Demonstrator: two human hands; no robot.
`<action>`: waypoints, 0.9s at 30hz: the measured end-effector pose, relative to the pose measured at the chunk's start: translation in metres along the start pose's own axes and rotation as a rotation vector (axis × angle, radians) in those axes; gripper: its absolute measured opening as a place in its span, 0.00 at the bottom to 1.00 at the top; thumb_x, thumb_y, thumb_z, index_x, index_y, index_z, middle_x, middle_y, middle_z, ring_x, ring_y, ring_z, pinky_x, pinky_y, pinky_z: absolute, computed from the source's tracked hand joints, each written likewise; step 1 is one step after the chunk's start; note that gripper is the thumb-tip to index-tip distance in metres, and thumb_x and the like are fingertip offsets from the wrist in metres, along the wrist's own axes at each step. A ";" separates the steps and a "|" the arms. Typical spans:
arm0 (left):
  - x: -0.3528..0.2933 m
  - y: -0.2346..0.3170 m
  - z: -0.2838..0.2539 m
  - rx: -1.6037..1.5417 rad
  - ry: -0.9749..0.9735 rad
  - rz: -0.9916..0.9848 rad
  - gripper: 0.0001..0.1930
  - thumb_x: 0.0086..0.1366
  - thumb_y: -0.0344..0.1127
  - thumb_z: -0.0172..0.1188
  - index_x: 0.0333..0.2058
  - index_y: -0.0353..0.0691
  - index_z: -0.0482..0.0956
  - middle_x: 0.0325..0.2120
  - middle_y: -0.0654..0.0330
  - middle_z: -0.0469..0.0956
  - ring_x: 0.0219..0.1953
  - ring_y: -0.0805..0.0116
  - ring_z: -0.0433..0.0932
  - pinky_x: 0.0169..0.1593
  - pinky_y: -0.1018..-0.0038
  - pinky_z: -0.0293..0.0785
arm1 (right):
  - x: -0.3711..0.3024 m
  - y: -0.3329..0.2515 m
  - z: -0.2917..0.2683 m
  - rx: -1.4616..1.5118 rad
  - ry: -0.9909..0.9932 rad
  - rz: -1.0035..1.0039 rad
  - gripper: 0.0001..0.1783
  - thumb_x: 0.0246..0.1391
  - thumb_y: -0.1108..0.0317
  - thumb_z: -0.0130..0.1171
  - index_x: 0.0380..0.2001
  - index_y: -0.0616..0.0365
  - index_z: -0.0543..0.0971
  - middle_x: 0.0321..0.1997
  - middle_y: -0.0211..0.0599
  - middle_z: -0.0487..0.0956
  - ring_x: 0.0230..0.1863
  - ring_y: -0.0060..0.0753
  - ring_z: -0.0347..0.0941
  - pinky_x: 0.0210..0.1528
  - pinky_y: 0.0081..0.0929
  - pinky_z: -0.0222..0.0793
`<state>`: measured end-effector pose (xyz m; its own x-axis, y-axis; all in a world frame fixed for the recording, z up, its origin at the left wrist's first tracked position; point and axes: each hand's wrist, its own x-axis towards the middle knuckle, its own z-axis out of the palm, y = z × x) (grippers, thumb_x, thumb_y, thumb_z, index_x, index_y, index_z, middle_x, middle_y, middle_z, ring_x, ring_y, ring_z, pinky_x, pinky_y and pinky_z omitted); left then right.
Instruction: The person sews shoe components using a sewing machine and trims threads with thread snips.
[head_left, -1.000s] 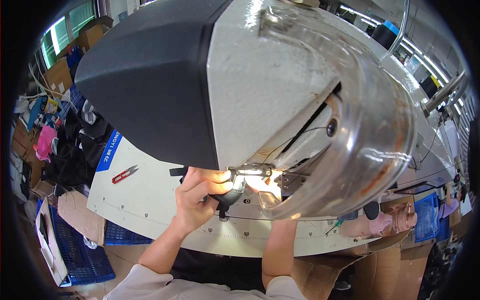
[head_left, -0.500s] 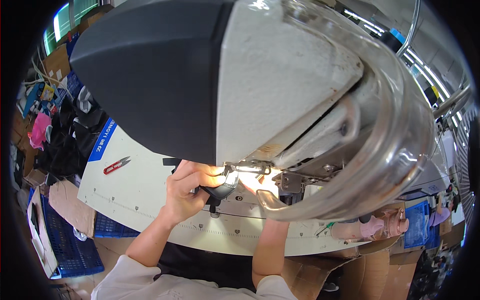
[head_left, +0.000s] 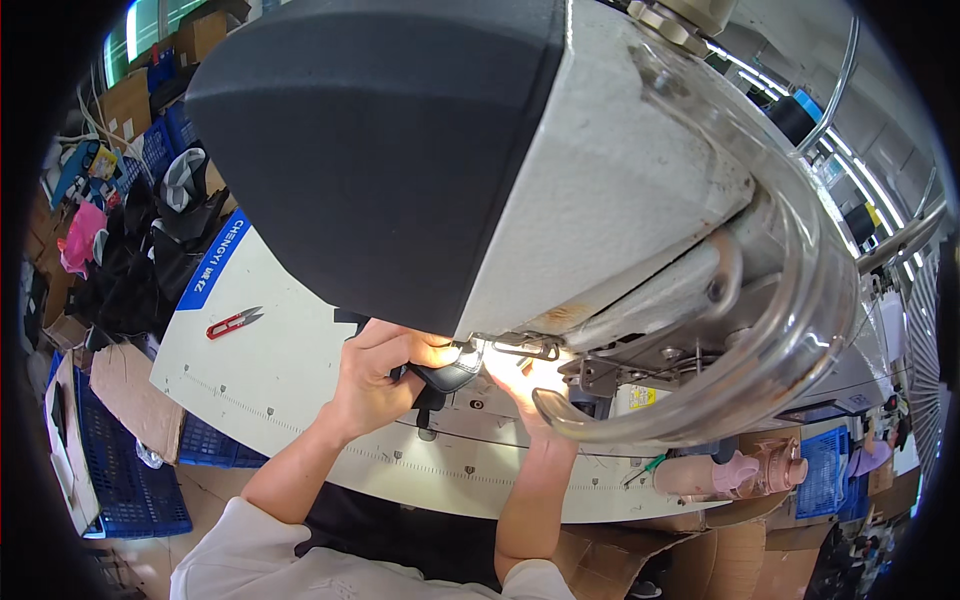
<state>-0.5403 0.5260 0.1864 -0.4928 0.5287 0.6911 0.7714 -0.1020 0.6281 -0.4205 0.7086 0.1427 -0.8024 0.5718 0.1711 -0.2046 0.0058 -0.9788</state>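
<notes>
Pale tabletop [head_left: 265, 375] with a printed ruler scale spreads beneath the bulky, black-and-grey sewing machine head [head_left: 380, 180]. Below the head's lower edge we find a glossy black, curved, leather-like piece [head_left: 448, 377], its left side pinched in the fingers of the left hand [head_left: 375, 380]. Right hand [head_left: 525, 388] also under the head, in glare; whether its fingers are spread or pressed together, we cannot tell. We judge the piece light, flexible, slightly slippery: best gripped flat along its rim.
</notes>
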 end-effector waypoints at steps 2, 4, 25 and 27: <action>0.000 0.000 0.000 -0.014 0.001 -0.031 0.18 0.43 0.13 0.62 0.30 0.44 0.84 0.35 0.64 0.84 0.39 0.65 0.79 0.39 0.73 0.75 | 0.001 0.002 0.000 -0.005 -0.005 -0.001 0.15 0.47 0.73 0.71 0.39 0.62 0.80 0.38 0.34 0.80 0.40 0.25 0.76 0.44 0.24 0.73; 0.001 0.000 0.000 -0.031 0.001 -0.031 0.18 0.43 0.13 0.62 0.30 0.43 0.84 0.35 0.63 0.84 0.39 0.65 0.79 0.39 0.74 0.75 | -0.004 0.003 -0.005 -0.009 -0.006 0.001 0.15 0.47 0.73 0.71 0.39 0.61 0.80 0.38 0.34 0.80 0.40 0.25 0.76 0.44 0.24 0.73; -0.001 0.002 0.014 0.036 0.089 -0.046 0.18 0.41 0.12 0.63 0.31 0.40 0.83 0.33 0.62 0.80 0.38 0.64 0.77 0.39 0.72 0.74 | 0.000 0.008 -0.004 0.094 -0.029 -0.003 0.14 0.47 0.73 0.71 0.39 0.61 0.80 0.39 0.33 0.80 0.39 0.24 0.76 0.43 0.23 0.73; 0.000 0.005 0.015 0.041 0.096 -0.046 0.18 0.41 0.12 0.62 0.31 0.40 0.84 0.33 0.62 0.80 0.38 0.64 0.77 0.40 0.72 0.74 | -0.003 0.009 -0.005 0.105 -0.019 -0.005 0.14 0.47 0.73 0.71 0.39 0.61 0.80 0.39 0.33 0.80 0.39 0.24 0.76 0.43 0.23 0.73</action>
<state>-0.5305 0.5382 0.1846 -0.5629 0.4491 0.6939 0.7619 -0.0434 0.6462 -0.4170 0.7113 0.1328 -0.8113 0.5566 0.1788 -0.2654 -0.0782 -0.9610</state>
